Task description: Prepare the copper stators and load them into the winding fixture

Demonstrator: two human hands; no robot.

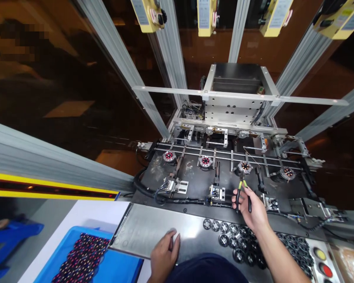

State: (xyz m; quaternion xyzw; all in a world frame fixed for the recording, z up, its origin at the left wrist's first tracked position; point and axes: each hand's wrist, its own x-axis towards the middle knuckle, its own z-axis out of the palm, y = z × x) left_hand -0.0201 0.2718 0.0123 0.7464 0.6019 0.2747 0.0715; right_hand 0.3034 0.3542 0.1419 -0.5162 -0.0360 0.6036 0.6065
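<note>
My right hand (256, 210) is closed around a pair of pliers (239, 192) with green and black handles. The jaws point away from me and meet the near edge of a round copper-wound core (245, 167) in the third holder from the left. A thin wire (253, 158) runs from the metal arm behind down toward this core. Whether the jaws grip the wire is too small to tell. My left hand (165, 251) rests over the bare steel tray (147, 224), fingers loosely extended and holding nothing.
Two red-centred cores (205, 161) and another copper-wound core (287, 173) sit in the other holders. Several black rings (233, 228) lie on the tray's right. A blue bin (120, 263) of wound parts stands left. Yellow and red buttons (325, 269) are at right.
</note>
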